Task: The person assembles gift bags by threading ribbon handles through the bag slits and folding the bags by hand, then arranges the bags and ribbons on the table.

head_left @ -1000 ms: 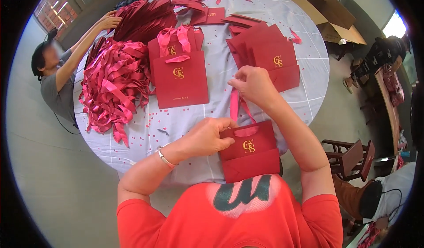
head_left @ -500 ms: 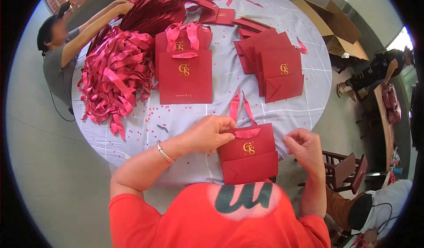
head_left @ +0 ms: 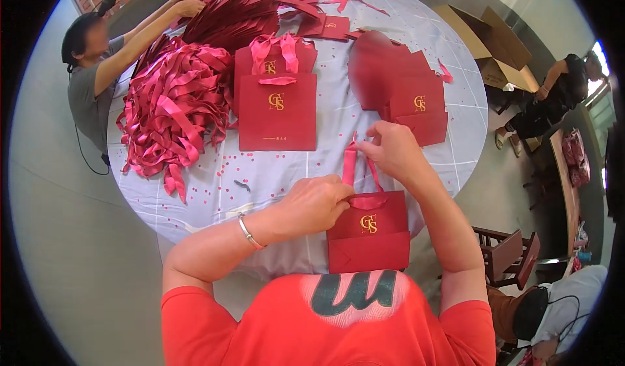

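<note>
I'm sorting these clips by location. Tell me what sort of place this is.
Likely a workroom for hand-assembling gift bags: a round table holds a heap of pink ribbons and stacks of red paper bags, with an open cardboard box on the floor beside it.

Round table (head_left: 449,53) (bags (head_left: 277,112), ribbons (head_left: 172,109), perhaps confetti (head_left: 224,170))

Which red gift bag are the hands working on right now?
The small red bag at the near table edge; both hands grip its pink ribbon handle. The other bags lie untouched.
</note>
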### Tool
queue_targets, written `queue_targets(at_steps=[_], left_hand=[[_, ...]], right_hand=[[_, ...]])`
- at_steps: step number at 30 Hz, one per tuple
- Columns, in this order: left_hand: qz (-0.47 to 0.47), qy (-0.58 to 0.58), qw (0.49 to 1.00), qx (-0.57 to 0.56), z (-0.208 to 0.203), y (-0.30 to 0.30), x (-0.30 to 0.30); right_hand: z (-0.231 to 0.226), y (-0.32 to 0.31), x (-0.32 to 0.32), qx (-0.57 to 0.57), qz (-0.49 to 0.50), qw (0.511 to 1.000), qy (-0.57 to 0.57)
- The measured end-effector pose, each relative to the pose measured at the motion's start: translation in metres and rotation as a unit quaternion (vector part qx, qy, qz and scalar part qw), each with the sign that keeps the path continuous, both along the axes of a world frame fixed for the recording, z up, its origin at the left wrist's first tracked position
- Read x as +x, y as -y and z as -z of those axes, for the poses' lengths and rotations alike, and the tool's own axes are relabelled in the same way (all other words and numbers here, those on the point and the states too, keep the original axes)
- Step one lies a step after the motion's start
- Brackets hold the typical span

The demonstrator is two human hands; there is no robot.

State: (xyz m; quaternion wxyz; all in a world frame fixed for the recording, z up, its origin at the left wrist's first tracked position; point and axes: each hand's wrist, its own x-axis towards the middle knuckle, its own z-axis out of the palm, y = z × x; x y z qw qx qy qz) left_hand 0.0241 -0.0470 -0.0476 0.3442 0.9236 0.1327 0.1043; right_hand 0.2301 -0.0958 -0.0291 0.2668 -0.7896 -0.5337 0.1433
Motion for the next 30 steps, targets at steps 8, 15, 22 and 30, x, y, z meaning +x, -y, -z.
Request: queue_targets(at_steps=[8, 15, 22, 30], left_hand=[[0.006, -0.008, 1.000, -0.016, 0.002, -0.004, -0.003], [0.008, -0.010, 1.000, 0.006, 0.001, -0.003, -0.002], [0.002, -0.014, 1.000, -0.022, 0.005, -0.009, 0.000], [-0.019, -0.015, 0.996, -0.082, 0.006, -0.009, 0.003]], right_hand=[[0.024, -0.013, 0.010, 0.052, -0.004, 0.995, -0.090], [0.022, -0.004, 0.007, 0.058, 0.020, 0.985, -0.164], [-0.001, 0.061, -0.008, 0.103, -0.159, 0.977, -0.099], [0.021, 0.074, -0.037, 0.197, -0.201, 0.954, 0.103]])
